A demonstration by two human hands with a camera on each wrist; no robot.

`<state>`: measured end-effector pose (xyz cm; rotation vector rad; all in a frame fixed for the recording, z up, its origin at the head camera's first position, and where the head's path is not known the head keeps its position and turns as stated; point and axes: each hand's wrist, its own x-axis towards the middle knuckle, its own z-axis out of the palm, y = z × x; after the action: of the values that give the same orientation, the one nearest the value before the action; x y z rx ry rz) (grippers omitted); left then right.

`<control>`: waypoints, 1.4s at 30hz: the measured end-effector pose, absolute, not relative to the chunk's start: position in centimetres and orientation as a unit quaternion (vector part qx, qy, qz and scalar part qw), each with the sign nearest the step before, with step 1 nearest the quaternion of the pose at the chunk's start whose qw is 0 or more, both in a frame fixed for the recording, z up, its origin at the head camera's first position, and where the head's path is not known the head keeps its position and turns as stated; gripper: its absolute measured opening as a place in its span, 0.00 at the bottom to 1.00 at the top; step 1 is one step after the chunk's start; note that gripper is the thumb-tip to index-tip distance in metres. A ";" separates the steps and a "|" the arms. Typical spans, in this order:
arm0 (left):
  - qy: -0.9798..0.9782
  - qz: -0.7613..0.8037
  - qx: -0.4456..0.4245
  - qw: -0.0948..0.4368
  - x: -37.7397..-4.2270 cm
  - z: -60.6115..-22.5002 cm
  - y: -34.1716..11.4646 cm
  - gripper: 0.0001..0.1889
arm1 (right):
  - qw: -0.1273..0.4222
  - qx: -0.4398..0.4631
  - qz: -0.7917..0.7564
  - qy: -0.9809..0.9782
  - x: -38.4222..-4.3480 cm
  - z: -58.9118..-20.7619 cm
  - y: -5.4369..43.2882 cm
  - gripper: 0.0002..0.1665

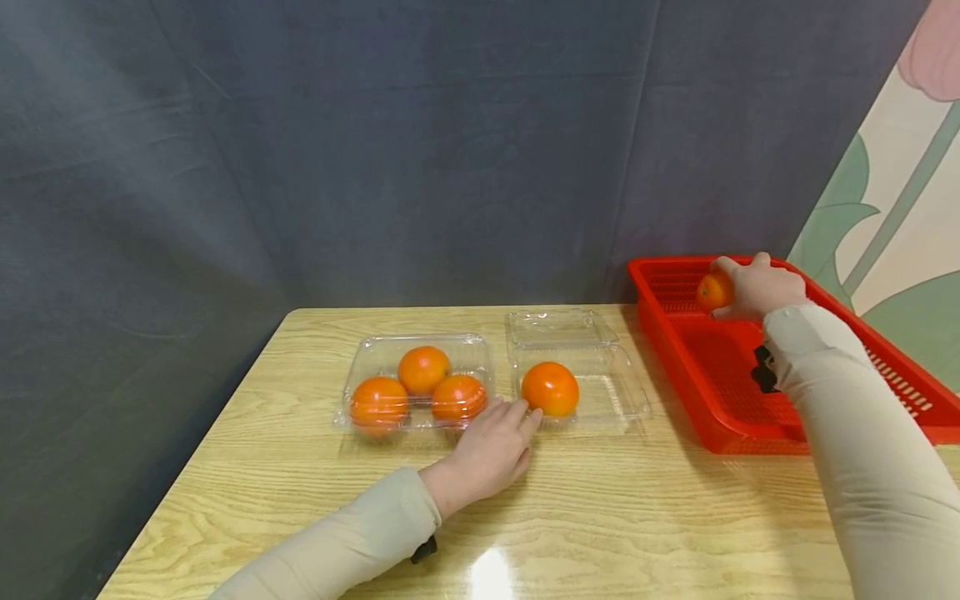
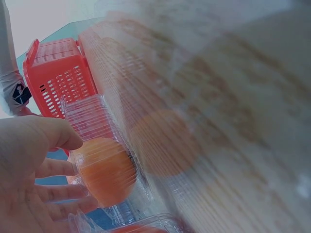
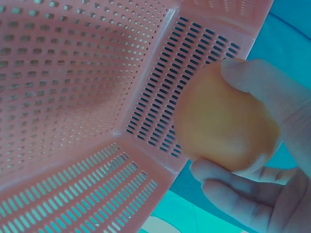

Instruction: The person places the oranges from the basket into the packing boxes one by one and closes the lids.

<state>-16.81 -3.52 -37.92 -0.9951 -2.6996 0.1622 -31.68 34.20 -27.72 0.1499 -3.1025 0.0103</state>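
In the head view my right hand (image 1: pixel 767 287) grips an orange (image 1: pixel 715 291) at the far end of the red basket (image 1: pixel 678 358). The right wrist view shows the thumb and fingers round that orange (image 3: pixel 226 116), above the perforated basket wall (image 3: pixel 160 82). My left hand (image 1: pixel 491 454) lies low by the front edge of the open clear clamshell box (image 1: pixel 603 400), fingers loosely extended. One orange (image 1: pixel 551 389) sits in that box's left part, close to the left fingertips. In the left wrist view the fingers (image 2: pixel 60 192) spread beside this orange (image 2: pixel 106 171); contact is unclear.
Left of the open box stands a closed clear clamshell box (image 1: pixel 468 350) with three oranges inside. Both boxes and the basket are on a wooden table (image 1: pixel 247 467). A dark curtain (image 1: pixel 450 150) hangs behind the table, and a flower-patterned panel (image 1: pixel 900 200) is at right.
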 end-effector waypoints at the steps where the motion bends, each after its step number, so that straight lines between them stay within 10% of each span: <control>1: -0.929 0.056 -0.342 0.130 -16.8 -38.0 -3.5 0.27 | 0.018 0.049 0.002 -0.999 -31.7 -27.7 34.2 0.41; 42: -0.929 0.046 -0.345 0.130 -16.9 -38.0 -3.6 0.27 | 0.030 0.058 0.016 -0.998 -30.7 -26.3 33.1 0.43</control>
<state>-16.86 -3.57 -37.99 -1.0020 -2.6980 0.1333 -30.75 33.09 -26.28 0.1786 -3.0753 0.0488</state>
